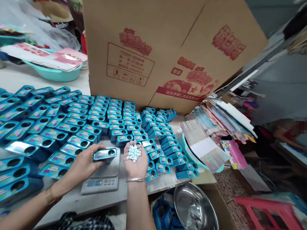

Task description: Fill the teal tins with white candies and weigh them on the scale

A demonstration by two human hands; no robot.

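Note:
My left hand (pixel 89 159) grips a small blue tin (pixel 104 155) by its end, fingers and thumb closed on its sides. The tin has a round dark hole in its top and sits over the pan of a digital scale (pixel 100 185); whether it touches the pan I cannot tell. Palm up beside the scale, my right hand (pixel 137 166) is cupped around a pile of small pale candies (pixel 133 153). Many more blue tins (pixel 75 120) with the same round holes stand in rows around both hands.
A large cardboard box (pixel 156 76) rises behind the tins. A steel bowl (pixel 206 217) rests over a carton of blue packs below the table's right edge. Turquoise basins (pixel 55 75), stacked papers (pixel 229 116) and a red stool (pixel 269 217) surround the area. Another person (pixel 289 131) sits far right.

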